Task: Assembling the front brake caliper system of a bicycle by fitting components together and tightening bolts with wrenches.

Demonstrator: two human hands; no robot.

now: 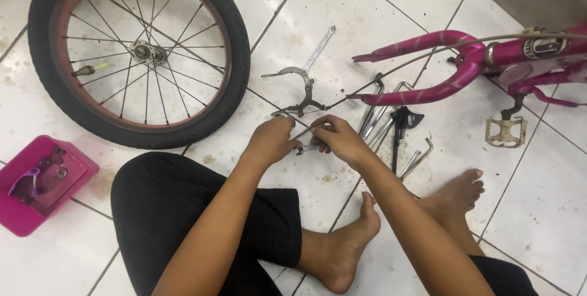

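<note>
Both hands are meeting over the floor tiles: left hand (272, 140) and right hand (339, 140) are pinching a small metal brake part (304, 143), steadying it just near the caliper brake (299, 91).

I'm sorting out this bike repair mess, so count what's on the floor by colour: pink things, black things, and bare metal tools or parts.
Pink: 2, the bike frame with fork and the parts box.
Black: 2, the wheel and the kickstand.
Bare metal: 4, the wrench, the brake caliper, the pedal and the bundle of rods.
Total: 8.
</note>
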